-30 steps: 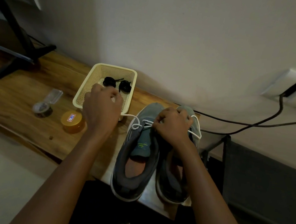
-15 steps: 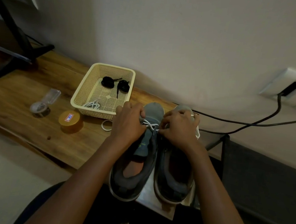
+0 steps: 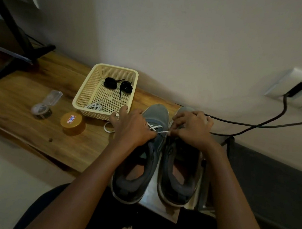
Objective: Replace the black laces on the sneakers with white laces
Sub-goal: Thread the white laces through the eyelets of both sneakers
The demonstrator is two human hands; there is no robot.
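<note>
At the bench's (image 3: pixel 28 91) right end, our right hand (image 3: pixel 191 129) pinches the white lace (image 3: pixel 156 127) beside the left sneaker (image 3: pixel 136 179). Our left hand (image 3: pixel 134 129) covers the eyelets, its grip hidden. We should pull both ends evenly and keep the lace flat.

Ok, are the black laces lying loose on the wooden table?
No, both coiled black laces lie inside the basket, near its far wall.
</note>
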